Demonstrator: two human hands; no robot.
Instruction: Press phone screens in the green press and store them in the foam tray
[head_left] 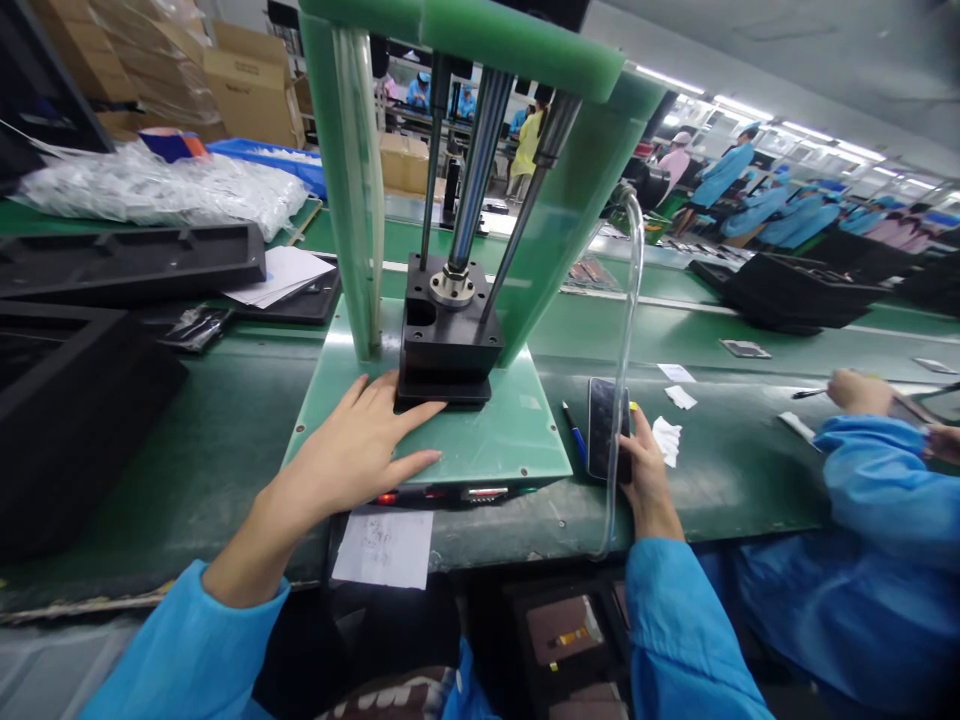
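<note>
My left hand (352,440) lies with spread fingers on the light green base (510,440) of a press. Its fingertips reach the foot of the black press block (450,345), which hangs from a steel rod (480,170) between green side plates. Whether anything lies under the block is hidden. My right hand (646,465) grips a dark smartphone (602,430) by its right edge, at the right of the base. A clear air hose (630,300) runs down in front of the phone. Left of the phone, a blue pen (576,436) lies beside the base.
Black foam trays (90,410) and plastic bags (165,190) fill the left side. A handwritten paper (384,548) hangs at the bench edge. Crumpled paper scraps (666,440) lie right of the phone. A co-worker's blue sleeve (885,480) is close at right. Below sits a tray with brown parts (562,630).
</note>
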